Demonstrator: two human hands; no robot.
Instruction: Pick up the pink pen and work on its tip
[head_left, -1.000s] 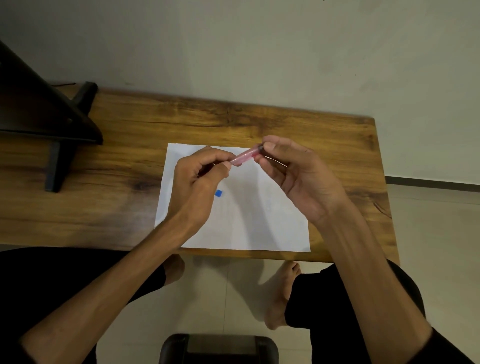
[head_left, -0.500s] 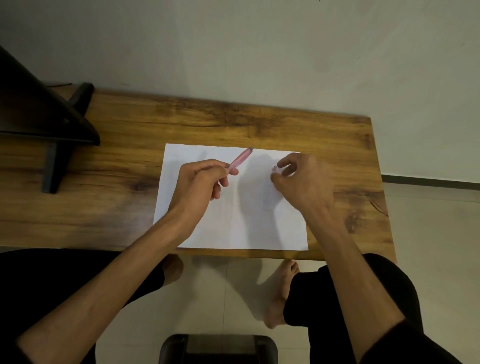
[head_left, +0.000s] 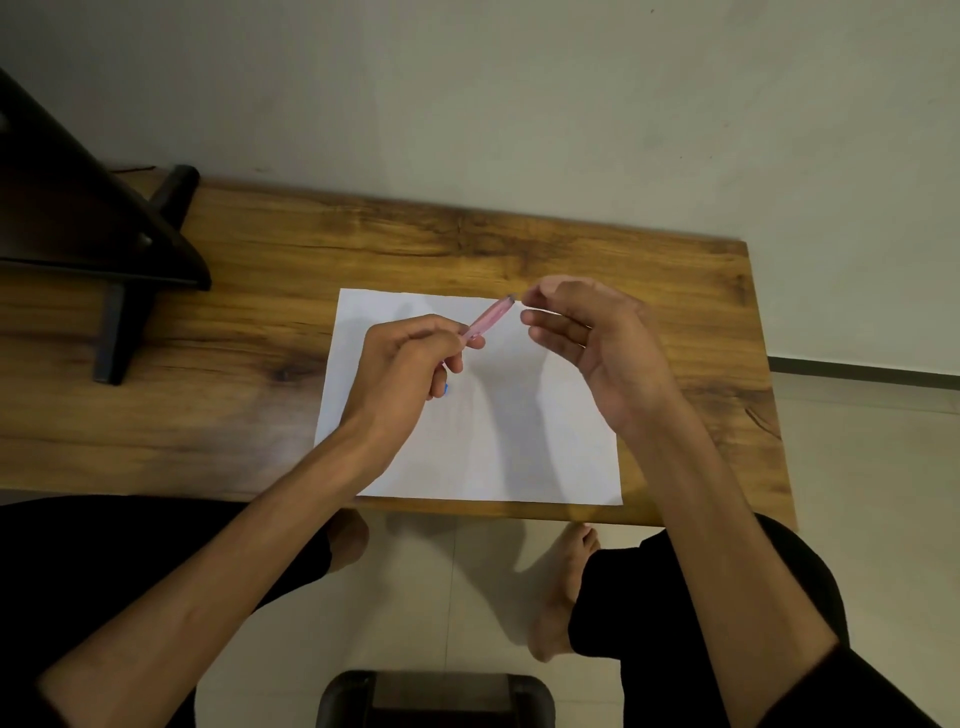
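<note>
Gripping the pink pen (head_left: 488, 318) at centre frame above the white paper (head_left: 545, 441), the left hand (head_left: 400, 374) angles it toward the right hand (head_left: 597, 348) (fingers loosely curled, apparently empty); a loose grip could drop it.

Pink translucent pen (head_left: 489, 317) (tilted) above paper (head_left: 483, 441)

Your left hand (head_left: 410, 364) and right hand (head_left: 597, 338) are bare, and so are both forearms, with no watch, ring or band showing. You wear black trousers (head_left: 701, 587) and a dark sleeve edge (head_left: 852, 691) at the right elbow. Your feet (head_left: 561, 597) are bare.
</note>
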